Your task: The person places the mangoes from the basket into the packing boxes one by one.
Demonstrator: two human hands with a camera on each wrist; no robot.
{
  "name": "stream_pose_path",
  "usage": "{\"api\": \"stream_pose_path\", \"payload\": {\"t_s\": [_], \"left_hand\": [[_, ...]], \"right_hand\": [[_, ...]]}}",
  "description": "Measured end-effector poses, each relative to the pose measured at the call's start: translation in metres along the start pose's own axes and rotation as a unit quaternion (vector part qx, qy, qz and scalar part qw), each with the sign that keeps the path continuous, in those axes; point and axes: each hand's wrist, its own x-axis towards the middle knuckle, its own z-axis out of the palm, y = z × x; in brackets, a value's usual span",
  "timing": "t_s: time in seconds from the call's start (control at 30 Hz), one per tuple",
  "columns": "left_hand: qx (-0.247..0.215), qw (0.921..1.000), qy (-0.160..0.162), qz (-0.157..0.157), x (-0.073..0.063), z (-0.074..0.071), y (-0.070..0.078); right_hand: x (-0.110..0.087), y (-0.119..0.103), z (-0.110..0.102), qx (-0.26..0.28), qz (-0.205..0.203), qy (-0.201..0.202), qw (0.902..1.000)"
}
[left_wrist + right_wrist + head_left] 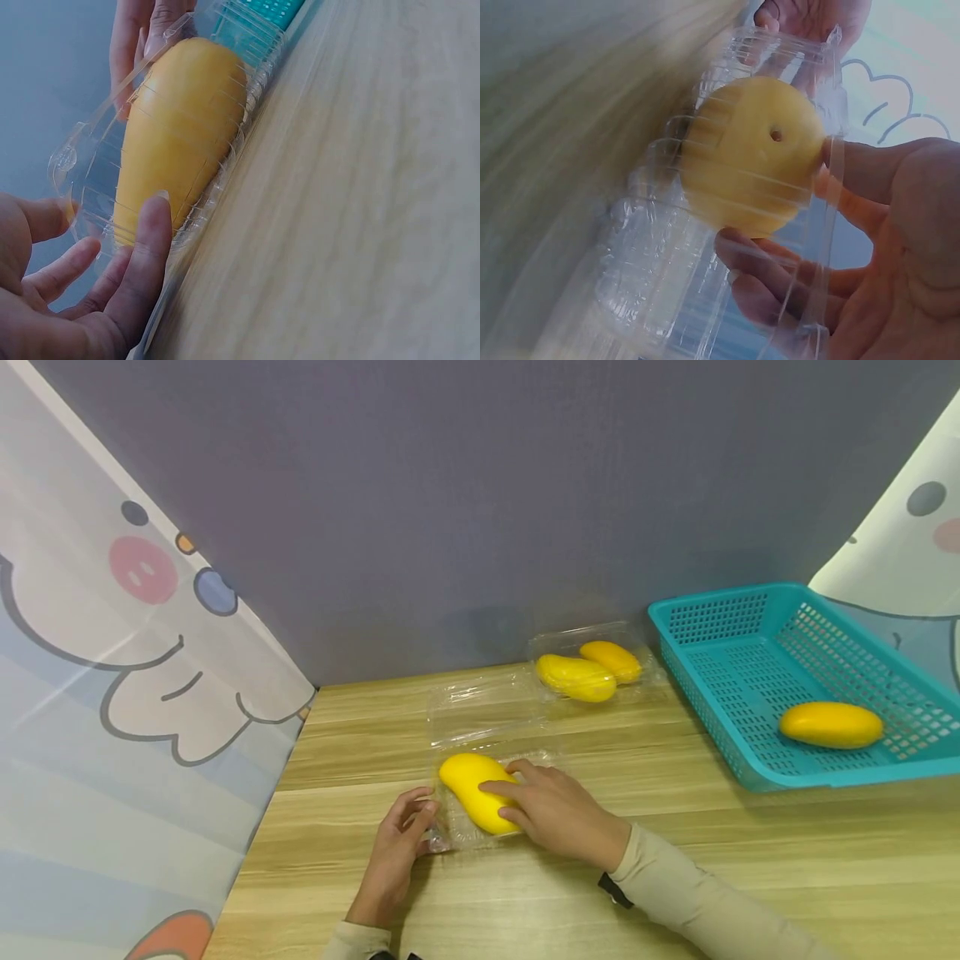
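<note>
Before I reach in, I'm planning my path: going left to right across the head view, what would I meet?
Left hand → yellow fruit that the right hand grips → farther pair of yellow fruits → blue-green basket with a single yellow fruit inside.

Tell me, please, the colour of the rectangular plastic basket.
Turquoise; the basket shows best in the head view.

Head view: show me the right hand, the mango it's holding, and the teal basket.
Right hand [558, 814]: head view, on the back of the hand.
Held mango [471, 783]: head view, on its uncovered left part.
Teal basket [847, 776]: head view, on its near rim.
</note>
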Motion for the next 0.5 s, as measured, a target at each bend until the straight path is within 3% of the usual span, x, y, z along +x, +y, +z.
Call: {"api": "stream_pose_path", "payload": {"t_s": [0.5], "left_hand": [[-0.007, 1.0000, -0.007, 0.001, 0.0004, -0.0015, -0.0006]], "right_hand": [[-0.0019, -0.0001, 0.0002, 0.002, 0.015, 0.009, 0.9998]]}}
